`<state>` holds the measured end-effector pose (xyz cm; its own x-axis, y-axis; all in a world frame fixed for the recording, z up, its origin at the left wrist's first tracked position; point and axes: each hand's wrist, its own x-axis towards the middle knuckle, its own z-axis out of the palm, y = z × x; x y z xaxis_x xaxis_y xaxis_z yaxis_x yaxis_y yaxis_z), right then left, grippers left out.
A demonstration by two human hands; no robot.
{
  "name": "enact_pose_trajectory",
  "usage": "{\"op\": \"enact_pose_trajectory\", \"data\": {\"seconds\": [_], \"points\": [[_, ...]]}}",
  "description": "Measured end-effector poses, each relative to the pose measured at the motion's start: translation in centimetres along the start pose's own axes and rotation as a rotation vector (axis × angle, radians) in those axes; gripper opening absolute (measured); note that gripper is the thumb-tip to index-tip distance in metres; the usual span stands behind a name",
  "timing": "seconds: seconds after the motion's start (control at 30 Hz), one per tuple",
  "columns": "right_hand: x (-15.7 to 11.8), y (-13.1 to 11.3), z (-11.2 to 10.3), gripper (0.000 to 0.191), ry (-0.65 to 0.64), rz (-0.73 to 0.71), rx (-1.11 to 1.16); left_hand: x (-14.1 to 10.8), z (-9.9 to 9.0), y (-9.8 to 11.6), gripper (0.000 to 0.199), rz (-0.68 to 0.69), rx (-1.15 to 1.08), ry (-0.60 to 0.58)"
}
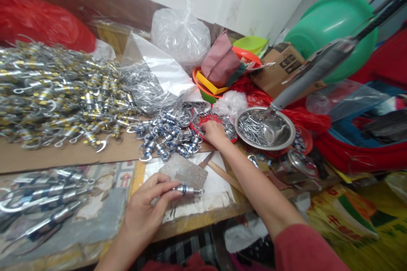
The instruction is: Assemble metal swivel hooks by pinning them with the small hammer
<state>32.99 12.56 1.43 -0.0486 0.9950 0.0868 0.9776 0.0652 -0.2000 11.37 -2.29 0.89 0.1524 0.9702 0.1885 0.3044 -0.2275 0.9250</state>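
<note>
My left hand [149, 205] pinches a small silver cylindrical fitting [188, 190] between thumb and fingers. The fitting has a dark blue band and a small eye at its right end, and is held above a grey metal block [183, 170]. Farther back, my right hand [215, 133] reaches into a red tray [234, 139] of small metal parts. Its fingers look curled, with their tips hidden among the parts. Left of that hand lies a pile of blue-banded hook fittings [170, 135]. A wooden-handled tool [225, 175] rests under my right forearm.
A steel bowl [291, 135] of metal pins stands right of the tray. Yellow-banded hook fittings [63, 93] are heaped at the left, with larger blue-banded ones [52, 194] nearer. A grey bar-like tool [318, 72] slants over the bowl; a green basin [337, 29] is behind.
</note>
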Motion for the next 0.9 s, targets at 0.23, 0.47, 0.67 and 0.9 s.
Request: {"op": "enact_pose_trajectory", "data": {"seconds": [0.23,0.47,0.67,0.9], "points": [[-4.6,-0.4,-2.0,0.024,0.124,-0.019,0.211,-0.5,-0.2,-0.2,0.015,-0.003,-0.042,0.017],[-13.4,-6.0,-2.5,0.013,0.109,-0.262,0.879,-0.7,0.2,-0.7,0.036,-0.037,0.036,0.093],[-14.6,-6.9,-2.6,0.016,0.051,-0.286,0.98,-0.4,0.2,-0.3,0.029,0.103,-0.008,0.07],[-15.8,-6.5,-2.0,0.017,0.131,-0.266,0.966,-0.5,-0.2,0.8,0.011,-0.081,-0.17,-0.002]]}}
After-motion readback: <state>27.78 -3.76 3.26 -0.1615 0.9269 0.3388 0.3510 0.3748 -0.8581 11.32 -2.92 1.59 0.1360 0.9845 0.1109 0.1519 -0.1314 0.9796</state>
